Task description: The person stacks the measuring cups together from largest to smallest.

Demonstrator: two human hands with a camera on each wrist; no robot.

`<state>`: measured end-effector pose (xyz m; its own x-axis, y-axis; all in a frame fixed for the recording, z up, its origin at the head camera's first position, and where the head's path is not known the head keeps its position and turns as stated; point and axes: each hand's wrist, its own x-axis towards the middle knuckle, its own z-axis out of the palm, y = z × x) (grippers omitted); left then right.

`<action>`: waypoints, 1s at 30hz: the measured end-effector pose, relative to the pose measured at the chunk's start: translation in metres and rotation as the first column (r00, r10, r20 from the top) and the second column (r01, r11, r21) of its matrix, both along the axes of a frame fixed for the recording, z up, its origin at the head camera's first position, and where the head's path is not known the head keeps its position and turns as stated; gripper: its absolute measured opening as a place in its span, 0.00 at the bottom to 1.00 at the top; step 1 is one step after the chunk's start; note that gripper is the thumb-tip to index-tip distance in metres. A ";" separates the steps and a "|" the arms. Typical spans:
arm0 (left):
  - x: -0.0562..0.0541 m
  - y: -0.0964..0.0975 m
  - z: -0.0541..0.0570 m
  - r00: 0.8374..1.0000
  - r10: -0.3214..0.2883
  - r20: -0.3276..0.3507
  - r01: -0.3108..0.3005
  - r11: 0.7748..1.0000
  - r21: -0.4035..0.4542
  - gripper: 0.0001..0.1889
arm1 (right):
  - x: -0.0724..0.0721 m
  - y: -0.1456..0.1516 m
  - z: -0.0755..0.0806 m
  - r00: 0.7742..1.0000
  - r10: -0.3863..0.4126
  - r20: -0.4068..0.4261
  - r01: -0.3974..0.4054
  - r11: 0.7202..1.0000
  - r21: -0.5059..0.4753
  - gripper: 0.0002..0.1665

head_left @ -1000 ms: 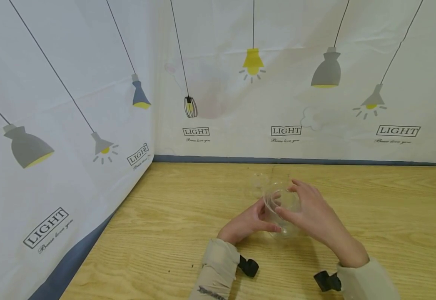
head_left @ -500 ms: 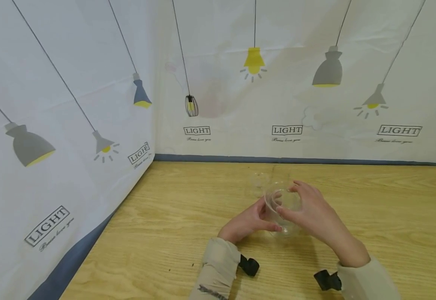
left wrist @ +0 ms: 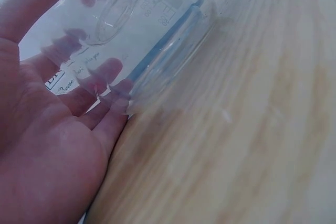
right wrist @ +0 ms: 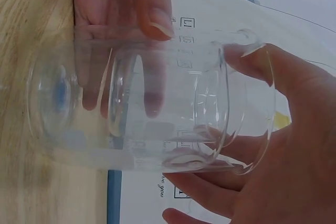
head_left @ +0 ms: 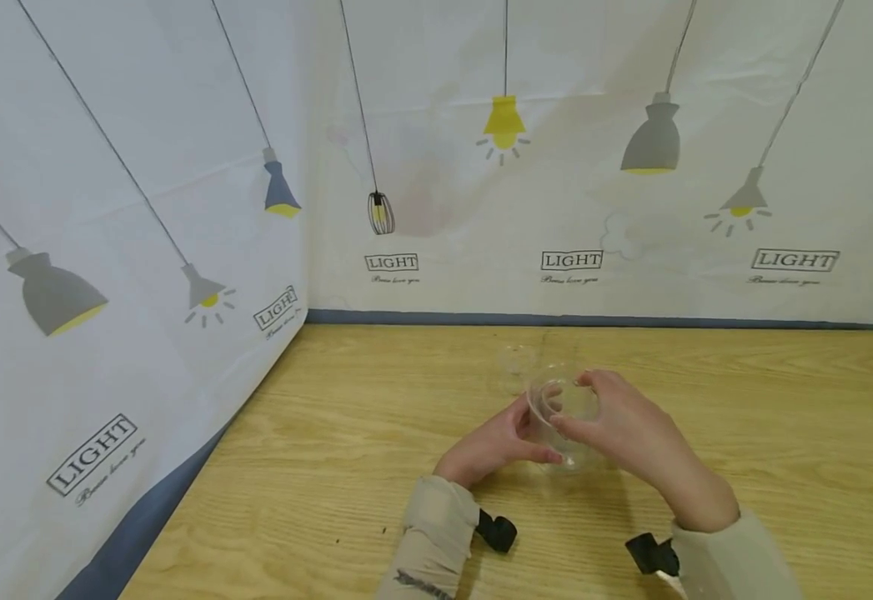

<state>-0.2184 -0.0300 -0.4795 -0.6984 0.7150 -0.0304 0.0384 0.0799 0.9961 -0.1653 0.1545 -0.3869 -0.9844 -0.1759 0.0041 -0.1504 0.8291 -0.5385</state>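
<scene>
A clear glass cup (head_left: 575, 454) stands between both hands over the wooden table, with a smaller glass cylinder (right wrist: 170, 90) nested inside it in the right wrist view. My left hand (head_left: 490, 443) grips the cup's lower side, thumb in front and fingers behind the glass. From the right, my right hand (head_left: 631, 433) holds the upper end, thumb and fingers spread around the mouth. Whether its fingertips pinch the outer rim or the inner cylinder I cannot tell. The left wrist view shows the left fingers (left wrist: 107, 72) through the glass.
Just behind the cup is another clear glass piece (head_left: 515, 367), faint against the wood. The wooden table (head_left: 316, 467) meets a white cloth screen (head_left: 436, 167) printed with lamps at the back and left. Black wrist mounts (head_left: 498, 532) jut from the sleeves.
The right hand's knuckles and fingertips have dipped slightly at the cup's mouth. The left hand and the cup have hardly moved.
</scene>
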 end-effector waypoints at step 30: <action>-0.001 -0.001 0.001 1.000 0.007 -0.020 -0.008 1.000 -0.021 0.41 | -0.002 -0.001 0.010 0.999 0.024 0.042 -0.027 0.997 0.070 0.50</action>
